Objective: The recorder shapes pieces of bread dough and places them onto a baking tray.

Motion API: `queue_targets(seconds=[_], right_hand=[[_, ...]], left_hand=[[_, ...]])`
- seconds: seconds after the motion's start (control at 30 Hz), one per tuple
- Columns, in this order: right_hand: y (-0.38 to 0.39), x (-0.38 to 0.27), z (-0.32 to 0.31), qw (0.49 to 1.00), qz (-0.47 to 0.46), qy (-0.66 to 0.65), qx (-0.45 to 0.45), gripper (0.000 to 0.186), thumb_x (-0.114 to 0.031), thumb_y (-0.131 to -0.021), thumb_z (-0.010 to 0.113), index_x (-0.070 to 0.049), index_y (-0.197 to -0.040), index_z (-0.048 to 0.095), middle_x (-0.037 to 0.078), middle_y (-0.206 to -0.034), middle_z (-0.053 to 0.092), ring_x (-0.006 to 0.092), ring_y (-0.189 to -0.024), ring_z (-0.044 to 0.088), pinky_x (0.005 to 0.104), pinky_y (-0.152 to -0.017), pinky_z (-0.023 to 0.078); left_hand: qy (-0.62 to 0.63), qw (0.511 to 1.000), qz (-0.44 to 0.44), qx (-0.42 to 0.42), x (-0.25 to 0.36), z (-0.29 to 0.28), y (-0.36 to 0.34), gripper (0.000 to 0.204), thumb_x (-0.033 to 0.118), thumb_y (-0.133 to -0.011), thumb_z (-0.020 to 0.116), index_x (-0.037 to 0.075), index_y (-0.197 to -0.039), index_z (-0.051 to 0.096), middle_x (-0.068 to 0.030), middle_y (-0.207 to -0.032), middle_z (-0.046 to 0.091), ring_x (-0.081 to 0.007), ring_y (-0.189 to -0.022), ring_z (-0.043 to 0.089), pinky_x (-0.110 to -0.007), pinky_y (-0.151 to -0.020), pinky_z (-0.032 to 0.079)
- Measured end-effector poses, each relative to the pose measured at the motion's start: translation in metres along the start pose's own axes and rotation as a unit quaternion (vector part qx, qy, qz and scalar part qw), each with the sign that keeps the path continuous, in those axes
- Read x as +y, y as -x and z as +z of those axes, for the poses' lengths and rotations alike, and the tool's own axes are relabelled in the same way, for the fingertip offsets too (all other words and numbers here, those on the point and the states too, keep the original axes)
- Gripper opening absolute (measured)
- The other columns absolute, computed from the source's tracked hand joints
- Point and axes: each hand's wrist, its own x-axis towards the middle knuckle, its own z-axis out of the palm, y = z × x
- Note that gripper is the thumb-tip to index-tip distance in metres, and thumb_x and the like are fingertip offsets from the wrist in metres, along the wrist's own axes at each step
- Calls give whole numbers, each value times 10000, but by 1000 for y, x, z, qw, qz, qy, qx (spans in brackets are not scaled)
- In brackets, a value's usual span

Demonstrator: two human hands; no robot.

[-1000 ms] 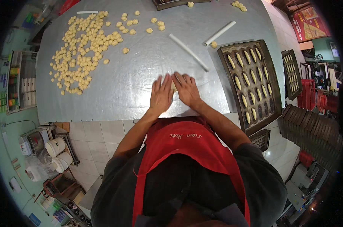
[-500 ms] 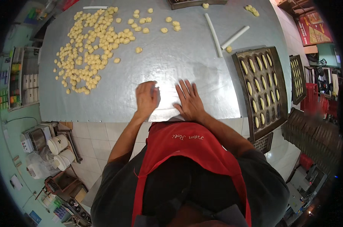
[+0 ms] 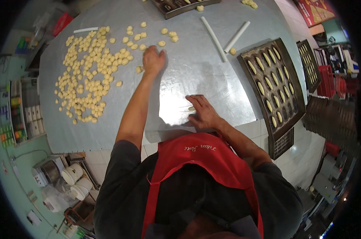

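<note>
My left hand (image 3: 153, 60) reaches out over the metal table, fingers bent downward and thumb apart. Just beyond its fingertips lies a dough ball (image 3: 161, 43), and another dough ball (image 3: 143, 47) is close on its left. I see nothing held in this hand. Nearer to me, my right hand (image 3: 205, 113) rests low at the tabletop, thumb and fingers spread apart. A small rolled dough piece (image 3: 191, 108) shows in the gap between them, partly covered by the hand. A large cluster of pale yellow dough balls (image 3: 96, 59) spreads over the table's left side.
At the right table edge stands a dark moulded baking tray (image 3: 254, 85) with rows of dough strips. Two white rods (image 3: 214, 40) (image 3: 237, 37) lie beyond my right hand, beside a dough ball. Another dark tray (image 3: 176, 12) sits at the far edge.
My left hand has moved forward from beside the right one toward the dough balls. The right hand's fingers have curled in, and a rolled dough piece now shows there. The whole view has shifted.
</note>
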Motion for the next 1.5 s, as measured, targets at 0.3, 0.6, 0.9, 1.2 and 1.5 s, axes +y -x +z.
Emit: queue_targets(seconds=[0.3,0.6,0.9,1.2,1.5], right_hand=[[77,43,-70,955,106,53,272,216,-84,-881,807,-61,-1092,766,109,-1022,747,337,-995,715,438,-872,594],[295,137,-256,696,293,54,654,307,-72,-1046,717,-48,-1342,636,76,-1136,716,189,-1008,682,329,-905,568],[127,142,-205,895,222,155,353,389,-88,-912,781,-27,-1288,707,221,-1222,733,404,-1106,728,472,-957,583],[-139,170,-129,916,56,360,170,399,-290,-979,744,46,-1179,662,265,-1125,702,437,-1109,652,500,-984,520],[19,94,-69,984,-79,140,83,315,-83,-965,675,-25,-1272,719,165,-1190,690,366,-1113,631,477,-958,523]], left_hand=[[189,981,30,1,4,28,10,252,146,-975,801,32,-1131,639,-31,-884,675,-123,-789,623,-307,-726,528],[315,939,-125,-64,28,-21,155,224,62,-979,788,33,-1186,706,-8,-981,681,-101,-891,626,-255,-773,503],[335,917,-200,-79,82,-8,217,310,-7,-934,815,25,-1222,702,-51,-1090,749,-155,-994,712,-294,-905,582],[-105,974,103,-169,175,8,207,383,127,-919,726,102,-1301,735,-119,-1268,746,-335,-1191,688,-478,-1025,553],[-132,986,77,-68,159,-10,244,718,335,-1065,598,40,-1685,390,-321,-1766,224,-516,-1636,210,-626,-1314,175]])
